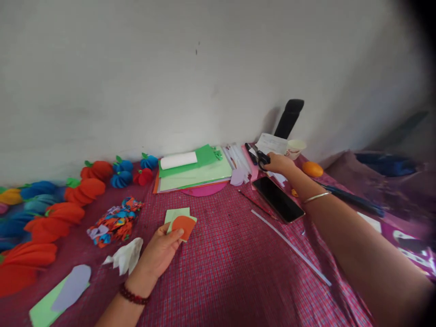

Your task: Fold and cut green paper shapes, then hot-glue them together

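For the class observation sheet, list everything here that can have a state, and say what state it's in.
Orange paper piece: held in left hand, over light-green paper.
Black scissors: held by right hand; blades open or shut, unclear.
Smartphone: face up, screen dark.
White paper: rolled up.
White tissue: crumpled.
Paper scraps: heaped.
Paper strip: laid out straight.
Paper cup: upright.

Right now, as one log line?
left hand: holding orange paper, green paper | right hand: touching scissors | phone: on cloth, screen dark

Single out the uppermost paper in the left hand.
The orange paper piece, under the thumb of the left hand; the light green paper pieces lie underneath.
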`<state>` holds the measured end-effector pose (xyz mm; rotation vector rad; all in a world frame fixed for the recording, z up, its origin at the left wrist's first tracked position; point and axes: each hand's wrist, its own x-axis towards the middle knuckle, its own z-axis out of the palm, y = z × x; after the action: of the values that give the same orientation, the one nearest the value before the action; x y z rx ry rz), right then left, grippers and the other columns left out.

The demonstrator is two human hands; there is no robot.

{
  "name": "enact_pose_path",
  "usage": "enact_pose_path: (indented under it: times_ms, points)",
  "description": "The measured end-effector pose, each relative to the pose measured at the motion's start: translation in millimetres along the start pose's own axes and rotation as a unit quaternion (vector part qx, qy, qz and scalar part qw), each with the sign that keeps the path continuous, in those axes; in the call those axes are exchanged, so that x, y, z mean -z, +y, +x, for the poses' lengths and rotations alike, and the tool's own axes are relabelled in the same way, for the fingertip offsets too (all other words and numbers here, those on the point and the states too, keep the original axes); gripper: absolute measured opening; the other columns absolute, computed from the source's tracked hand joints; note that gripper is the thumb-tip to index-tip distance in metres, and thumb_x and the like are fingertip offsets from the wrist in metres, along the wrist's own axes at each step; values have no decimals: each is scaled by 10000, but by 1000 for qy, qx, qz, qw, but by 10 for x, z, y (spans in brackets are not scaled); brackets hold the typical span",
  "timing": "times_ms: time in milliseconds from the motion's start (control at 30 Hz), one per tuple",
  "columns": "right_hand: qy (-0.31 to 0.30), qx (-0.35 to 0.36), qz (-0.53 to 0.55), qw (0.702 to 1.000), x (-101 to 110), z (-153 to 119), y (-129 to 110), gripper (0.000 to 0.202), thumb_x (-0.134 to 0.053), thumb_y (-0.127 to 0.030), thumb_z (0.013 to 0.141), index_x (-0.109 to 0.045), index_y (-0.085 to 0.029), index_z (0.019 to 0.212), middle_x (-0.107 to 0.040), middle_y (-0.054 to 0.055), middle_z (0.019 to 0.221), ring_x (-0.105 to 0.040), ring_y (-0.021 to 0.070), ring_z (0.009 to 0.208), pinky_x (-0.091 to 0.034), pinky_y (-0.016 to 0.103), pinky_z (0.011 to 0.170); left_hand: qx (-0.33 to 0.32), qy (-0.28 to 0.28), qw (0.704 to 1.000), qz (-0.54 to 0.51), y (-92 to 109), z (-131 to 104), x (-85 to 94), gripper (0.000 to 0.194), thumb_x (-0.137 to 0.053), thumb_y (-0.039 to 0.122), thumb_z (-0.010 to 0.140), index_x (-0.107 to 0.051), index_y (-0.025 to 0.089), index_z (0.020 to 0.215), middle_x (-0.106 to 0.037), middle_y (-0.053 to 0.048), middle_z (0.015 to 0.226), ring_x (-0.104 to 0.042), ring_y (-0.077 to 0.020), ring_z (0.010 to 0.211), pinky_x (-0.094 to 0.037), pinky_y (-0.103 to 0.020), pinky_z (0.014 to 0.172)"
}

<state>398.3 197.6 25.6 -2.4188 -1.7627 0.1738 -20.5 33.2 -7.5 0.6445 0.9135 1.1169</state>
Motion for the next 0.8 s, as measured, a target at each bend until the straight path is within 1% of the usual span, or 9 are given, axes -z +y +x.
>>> enact_pose_path:
  times_ms: [167, 267, 333, 433, 500, 533, 600, 667, 800]
  points:
    - [-9, -34, 41, 999, -11, 111, 100, 563, -636, -447, 692, -610, -79, 1118, -665, 206, 992, -631, 334, 934, -467, 374, 724, -6, 0, 999, -39, 3, -8, 20, 223, -866, 159, 490, -722, 197, 656, -749, 1, 725, -678, -142, 725, -534, -262, 746]
    - [12, -62, 83, 995, 40, 105, 146, 510, -614, -419, 722, -619, -53, 1078, -667, 210, 918, -642, 329, 863, -474, 376, 673, -3, -35, 999, -35, 46, -55, -25, 218, -876, 193, 475, -717, 185, 625, -740, -14, 704, -674, -161, 733, -527, -290, 768]
    - [44, -73, 109, 990, 117, 48, 138, 525, -569, -378, 766, -555, -53, 1177, -658, 200, 942, -640, 298, 849, -477, 355, 650, -1, -62, 998, -33, 73, -98, -63, 219, -873, 209, 486, -724, 181, 643, -735, -24, 703, -670, -170, 728, -526, -302, 767]
    - [92, -43, 192, 976, 276, -192, 30, 616, -488, -280, 812, -328, -124, 1386, -636, 142, 1021, -629, 205, 799, -471, 280, 602, -6, -65, 997, -38, 86, -156, -116, 215, -862, 211, 509, -731, 196, 679, -735, -13, 701, -672, -170, 720, -536, -298, 740]
    - [108, 34, 361, 926, 365, -499, -104, 722, -505, -207, 771, -226, -166, 1435, -627, 114, 1017, -603, 171, 739, -451, 251, 569, -16, -53, 998, -38, 89, -188, -157, 198, -843, 195, 543, -737, 200, 711, -742, -10, 726, -677, -165, 725, -544, -283, 736]
    - [87, 79, 430, 895, 390, -698, -185, 768, -527, -186, 738, -217, -193, 1440, -618, 100, 1022, -588, 160, 723, -443, 244, 562, -22, -49, 998, -38, 96, -205, -181, 189, -830, 186, 562, -740, 199, 728, -745, -11, 744, -679, -163, 731, -549, -278, 742]
    - [9, 167, 520, 838, 384, -1160, -363, 830, -590, -180, 685, -242, -243, 1436, -601, 73, 1031, -566, 148, 723, -441, 241, 585, -35, -44, 998, -41, 131, -245, -243, 166, -806, 172, 593, -742, 193, 745, -750, -18, 773, -683, -166, 747, -558, -281, 755]
    - [-89, 223, 573, 783, 308, -1646, -551, 814, -630, -191, 676, -289, -270, 1411, -595, 47, 991, -547, 143, 732, -437, 246, 616, -50, -34, 997, -53, 202, -310, -315, 145, -790, 157, 601, -737, 187, 732, -750, -23, 773, -689, -178, 758, -571, -298, 760]
    - [-272, 277, 659, 645, 87, -2413, -904, 532, -666, -373, 750, -484, -175, 1208, -524, 31, 912, -519, 135, 784, -412, 252, 674, -93, 28, 992, -75, 401, -541, -430, 166, -758, 77, 580, -725, 159, 721, -753, -33, 768, -695, -193, 745, -597, -323, 725]
